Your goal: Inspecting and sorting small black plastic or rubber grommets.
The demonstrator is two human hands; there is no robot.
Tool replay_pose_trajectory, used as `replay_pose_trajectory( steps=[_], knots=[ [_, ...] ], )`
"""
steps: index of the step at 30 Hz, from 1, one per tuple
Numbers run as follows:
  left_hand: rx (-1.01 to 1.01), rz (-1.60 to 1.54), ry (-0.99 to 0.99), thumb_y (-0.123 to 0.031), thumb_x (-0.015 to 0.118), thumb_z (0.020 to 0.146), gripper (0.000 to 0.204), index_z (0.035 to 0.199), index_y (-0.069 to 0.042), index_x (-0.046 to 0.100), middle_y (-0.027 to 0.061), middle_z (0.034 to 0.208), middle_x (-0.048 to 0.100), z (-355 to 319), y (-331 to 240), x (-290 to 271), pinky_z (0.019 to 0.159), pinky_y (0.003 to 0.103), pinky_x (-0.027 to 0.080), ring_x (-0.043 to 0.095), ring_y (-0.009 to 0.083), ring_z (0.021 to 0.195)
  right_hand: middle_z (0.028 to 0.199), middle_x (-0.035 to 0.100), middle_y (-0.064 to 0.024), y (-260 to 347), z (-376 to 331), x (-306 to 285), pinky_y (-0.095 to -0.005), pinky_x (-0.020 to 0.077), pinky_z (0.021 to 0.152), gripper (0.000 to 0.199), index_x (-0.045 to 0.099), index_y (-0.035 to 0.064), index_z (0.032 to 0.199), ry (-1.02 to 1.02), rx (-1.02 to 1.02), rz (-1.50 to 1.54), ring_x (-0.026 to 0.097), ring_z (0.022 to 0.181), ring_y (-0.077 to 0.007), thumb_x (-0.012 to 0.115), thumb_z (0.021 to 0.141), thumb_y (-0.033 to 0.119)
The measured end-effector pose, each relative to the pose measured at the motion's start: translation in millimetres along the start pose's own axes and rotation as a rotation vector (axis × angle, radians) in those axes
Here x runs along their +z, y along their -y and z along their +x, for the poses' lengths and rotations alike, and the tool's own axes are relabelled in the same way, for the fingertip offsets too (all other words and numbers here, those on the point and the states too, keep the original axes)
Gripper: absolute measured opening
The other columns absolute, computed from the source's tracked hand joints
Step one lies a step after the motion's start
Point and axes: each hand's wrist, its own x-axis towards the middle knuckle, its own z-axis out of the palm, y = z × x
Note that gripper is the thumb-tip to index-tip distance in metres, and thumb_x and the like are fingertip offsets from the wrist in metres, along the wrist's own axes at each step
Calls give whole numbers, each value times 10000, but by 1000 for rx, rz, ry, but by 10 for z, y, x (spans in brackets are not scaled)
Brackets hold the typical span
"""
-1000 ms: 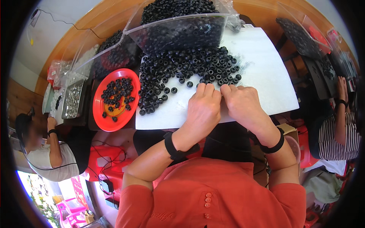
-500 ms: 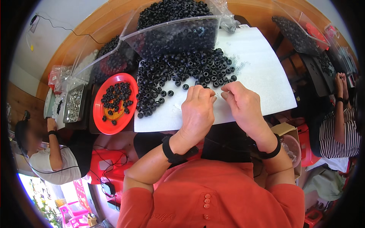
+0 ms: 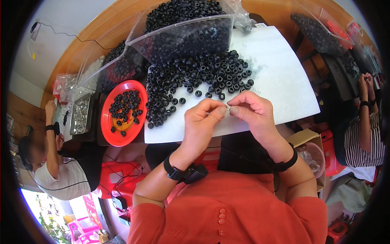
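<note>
Above the front part of a white foam sheet (image 3: 280,81), my left hand (image 3: 200,122) and my right hand (image 3: 259,116) meet fingertip to fingertip. Each is closed in a pinch of thumb and index finger. Something tiny and pale shows between the fingertips, too small to name. Just beyond my fingers lies a spread of small round black pieces with holes (image 3: 191,73). A few of them sit singly at its near edge, one right by my left fingertips.
Behind the spread stands a clear plastic bin (image 3: 183,26) heaped with black pieces. To the left are a red plate (image 3: 106,122) with more of them and a metal tray (image 3: 77,129) of small shiny parts. Other people work at both sides, one in a striped top (image 3: 363,142).
Both hands have come closer together, and their fingertips now meet. My left hand has turned so its thumb shows, and it sits slightly lower. The black pieces look much the same.
</note>
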Motion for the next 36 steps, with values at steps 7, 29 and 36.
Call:
replay_pose_trajectory(
  steps=[7,29,36],
  knots=[
    [620,733,-171,61,723,768,166,911,-22,702,75,837,611,312,-29,-271,666,319,465,571,206,808,882,682,-16,-19,25,-155,-219,486,724,102,674,-15,1004,-97,-76,-137,602,795,-63,678,902,-3],
    [86,69,88,-42,700,868,101,960,-12,673,28,836,654,106,-56,-91,598,273,467,569,107,720,819,669,-77,-12,111,119,-261,485,665,80,642,1,960,-30,-191,-275,618,724,-129,654,888,-33],
    [-136,-299,111,-8,668,919,139,1054,17,686,41,893,683,-28,-36,-189,538,210,446,573,70,678,786,598,-134,30,51,221,-360,488,594,179,640,9,969,37,-479,-645,636,690,-277,658,811,-72]
  ],
)
